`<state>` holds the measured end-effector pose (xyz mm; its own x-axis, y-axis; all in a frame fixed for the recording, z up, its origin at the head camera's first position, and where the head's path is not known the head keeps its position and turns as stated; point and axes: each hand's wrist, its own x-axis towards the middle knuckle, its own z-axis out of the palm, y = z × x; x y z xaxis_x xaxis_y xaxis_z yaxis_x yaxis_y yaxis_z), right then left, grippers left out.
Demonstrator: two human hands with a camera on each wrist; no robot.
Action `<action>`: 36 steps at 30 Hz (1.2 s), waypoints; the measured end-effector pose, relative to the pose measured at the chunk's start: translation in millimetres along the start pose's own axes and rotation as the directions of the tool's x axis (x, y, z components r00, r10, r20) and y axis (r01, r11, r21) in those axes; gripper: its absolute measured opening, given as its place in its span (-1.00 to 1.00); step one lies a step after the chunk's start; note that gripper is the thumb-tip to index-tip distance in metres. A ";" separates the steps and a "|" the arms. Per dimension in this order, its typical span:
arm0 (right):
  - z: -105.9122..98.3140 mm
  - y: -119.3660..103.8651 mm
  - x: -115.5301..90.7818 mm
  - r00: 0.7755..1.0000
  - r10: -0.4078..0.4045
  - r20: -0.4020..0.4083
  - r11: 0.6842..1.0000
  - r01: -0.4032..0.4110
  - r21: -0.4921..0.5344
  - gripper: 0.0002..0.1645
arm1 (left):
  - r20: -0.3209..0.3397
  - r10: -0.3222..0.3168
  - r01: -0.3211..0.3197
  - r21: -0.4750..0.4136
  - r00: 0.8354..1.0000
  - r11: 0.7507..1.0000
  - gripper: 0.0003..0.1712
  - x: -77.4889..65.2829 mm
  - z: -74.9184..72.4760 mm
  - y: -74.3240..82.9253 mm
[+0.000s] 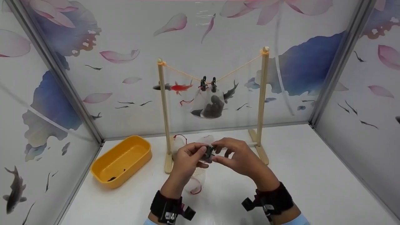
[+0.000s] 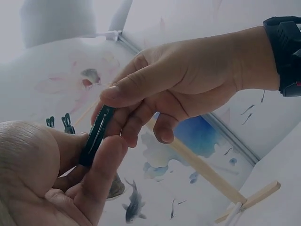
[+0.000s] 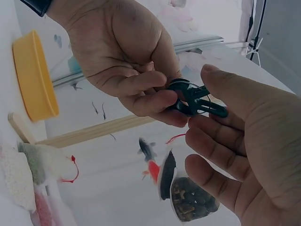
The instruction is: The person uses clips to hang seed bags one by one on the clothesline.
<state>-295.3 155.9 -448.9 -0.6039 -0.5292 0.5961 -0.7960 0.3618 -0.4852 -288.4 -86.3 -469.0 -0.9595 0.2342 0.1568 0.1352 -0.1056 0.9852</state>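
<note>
Dim wrist views (perhaps slightly soft).

Beyond the left hand [image 1: 187,161] and right hand [image 1: 242,156] rises a white back wall [image 1: 131,34], printed with pink petals [image 1: 173,22], a red fish [image 1: 180,87] and — farther to the right of the right hand — a broad blue leaf [image 1: 309,67]. A metal corner strip [image 1: 341,62] edges the wall on that side. Well left of the left hand, the side wall [image 1: 14,125] bears a grey fish [image 1: 15,190]. A white tabletop [image 1: 312,175] spreads beneath both hands.
</note>
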 end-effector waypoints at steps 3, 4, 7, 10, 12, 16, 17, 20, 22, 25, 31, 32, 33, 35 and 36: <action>-3.1 1.7 -0.9 0.999 0.037 -0.011 0.999 -0.038 -0.006 -0.51 | 0.032 -0.007 0.001 0.201 0.999 0.980 -0.67 -1.0 -8.9 1.1; -4.5 2.4 -1.4 0.998 0.054 -0.017 0.998 -0.054 -0.010 -0.51 | 0.042 -0.016 0.003 0.286 0.999 0.958 -0.65 -1.5 -12.9 1.6; -7.9 7.1 -3.3 0.995 0.090 -0.043 0.995 -0.091 -0.038 -0.53 | 0.069 -0.050 0.005 0.540 0.996 0.842 -0.62 -2.7 -27.4 0.8; -10.6 12.1 -4.6 0.992 0.100 -0.078 0.992 -0.106 -0.071 -0.59 | 0.067 -0.084 0.006 0.742 0.994 0.670 -0.70 -3.4 -42.9 -6.1; -12.4 14.6 -4.8 0.990 0.095 -0.105 0.991 -0.104 -0.084 -0.64 | 0.047 -0.115 0.026 0.826 0.992 0.563 -0.77 -3.0 -53.0 -15.0; -15.1 17.1 -4.4 0.984 0.074 -0.164 0.989 -0.093 -0.113 -0.71 | 0.015 -0.227 0.091 0.889 0.974 0.450 -0.76 -0.6 -70.6 -37.7; -15.6 16.8 -4.3 0.982 0.071 -0.178 0.989 -0.093 -0.118 -0.72 | 0.007 -0.261 0.113 0.889 0.965 0.444 -0.72 -0.1 -73.8 -43.5; -15.3 16.1 -4.7 0.975 0.081 -0.207 0.986 -0.109 -0.129 -0.73 | 0.001 -0.329 0.152 0.885 0.944 0.440 -0.60 0.6 -79.2 -57.1; -14.4 15.3 -5.1 0.972 0.097 -0.213 0.985 -0.124 -0.119 -0.74 | 0.016 -0.354 0.151 0.886 0.935 0.438 -0.55 0.3 -79.1 -63.3; -13.2 15.2 -5.8 0.968 0.121 -0.218 0.984 -0.146 -0.103 -0.77 | 0.057 -0.370 0.116 0.895 0.927 0.430 -0.52 -0.2 -74.5 -67.4; -14.5 17.8 -5.7 0.955 0.157 -0.250 0.980 -0.182 -0.079 -0.83 | 0.096 -0.369 0.088 0.887 0.925 0.453 -0.72 2.0 -64.0 -69.0; -15.1 18.5 -5.5 0.954 0.159 -0.254 0.979 -0.185 -0.082 -0.84 | 0.096 -0.359 0.085 0.886 0.928 0.456 -0.77 2.7 -63.0 -69.6; -15.8 19.2 -5.4 0.953 0.160 -0.257 0.979 -0.187 -0.084 -0.85 | 0.096 -0.349 0.080 0.886 0.932 0.456 -0.80 3.3 -62.3 -70.3; -17.2 20.2 -5.3 0.952 0.162 -0.261 0.978 -0.190 -0.085 -0.86 | 0.084 -0.337 0.087 0.883 0.938 0.462 -0.80 4.4 -60.9 -71.5; -18.0 20.5 -5.4 0.950 0.165 -0.264 0.978 -0.193 -0.084 -0.86 | 0.084 -0.327 0.083 0.881 0.941 0.465 -0.77 5.3 -60.2 -72.0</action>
<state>-309.1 180.0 -450.5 -0.7158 -0.2412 0.6553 -0.6655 0.5200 -0.5355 -318.2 -135.6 -543.3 -0.9268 0.3358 -0.1682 0.2013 0.8222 0.5324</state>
